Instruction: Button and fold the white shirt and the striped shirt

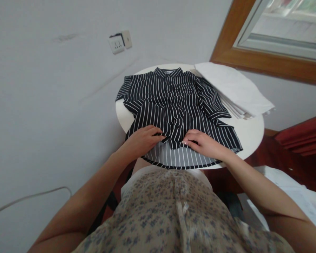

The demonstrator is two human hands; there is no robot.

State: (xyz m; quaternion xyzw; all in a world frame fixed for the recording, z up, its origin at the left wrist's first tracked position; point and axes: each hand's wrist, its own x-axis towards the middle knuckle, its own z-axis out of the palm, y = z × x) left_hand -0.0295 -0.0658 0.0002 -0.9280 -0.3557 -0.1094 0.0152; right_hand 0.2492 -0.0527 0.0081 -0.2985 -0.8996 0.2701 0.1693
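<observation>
A black shirt with white stripes [171,95] lies front side up across a round white table [252,137], its collar at the far side and its sleeves out to both sides. Near its lower edge my left hand [144,138] pinches the front hem, left of the middle. My right hand [200,142] grips the same hem a little to the right, with thumb and fingers closed. Between the hands the cloth is bunched in creases. Below them shows the paler inner side of the shirt's back panel, its curved hem along the near table edge.
A folded white cloth [234,88] lies on the table's right side, partly over its edge. Behind are a wall with a socket [117,44] and a wood-framed window [226,49]. A red curtain [305,135] hangs at right; a cable [31,196] runs at lower left.
</observation>
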